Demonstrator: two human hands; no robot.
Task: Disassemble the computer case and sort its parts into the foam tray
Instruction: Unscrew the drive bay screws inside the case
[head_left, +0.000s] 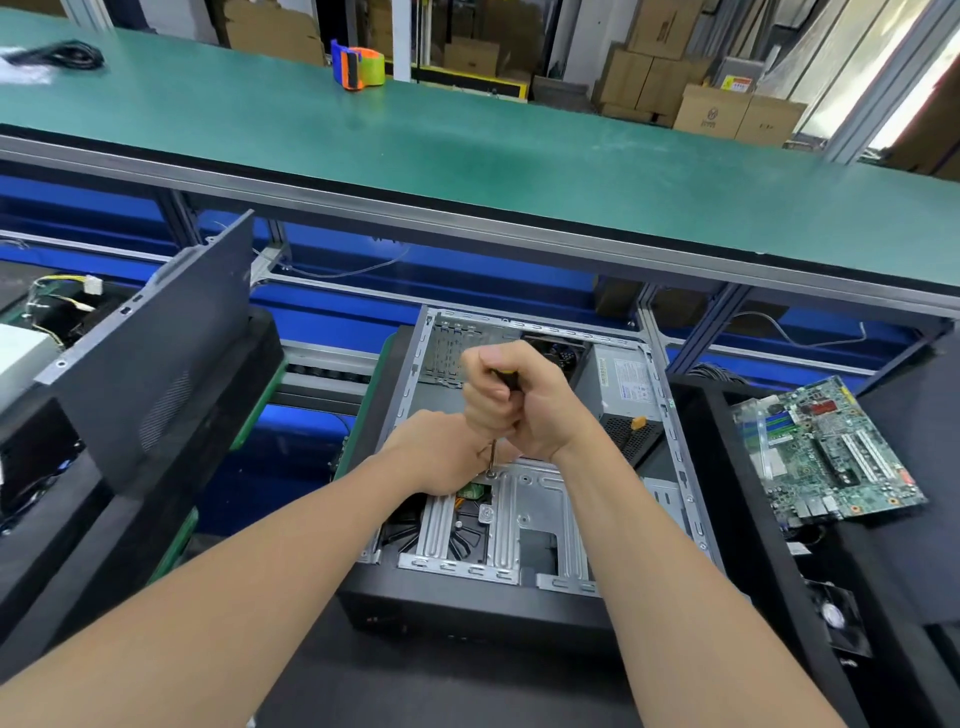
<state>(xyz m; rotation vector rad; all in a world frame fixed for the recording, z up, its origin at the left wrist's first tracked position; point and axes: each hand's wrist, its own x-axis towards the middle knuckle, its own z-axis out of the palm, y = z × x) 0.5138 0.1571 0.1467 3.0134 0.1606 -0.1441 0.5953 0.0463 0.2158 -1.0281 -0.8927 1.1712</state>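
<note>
The open computer case (670, 457) lies on its side in the middle of the head view. Inside it I see a silver drive bracket (530, 512) at the front and the grey power supply (623, 384) at the back right. My right hand (514, 400) grips the dark handle of a screwdriver (491, 457), which stands upright with its tip on a screw at the bracket's back edge. My left hand (441, 457) sits low beside the shaft, fingers around it near the tip. The black foam tray (737, 519) stands to the right, with a green motherboard (831, 452) lying on it.
The removed black side panel (156, 353) leans upright at the left. Behind it lies a bundle of wires with a white connector (91, 285). A small fan (836, 618) sits at the lower right. A green-topped bench (467, 145) with a tape dispenser (358, 65) runs across the back.
</note>
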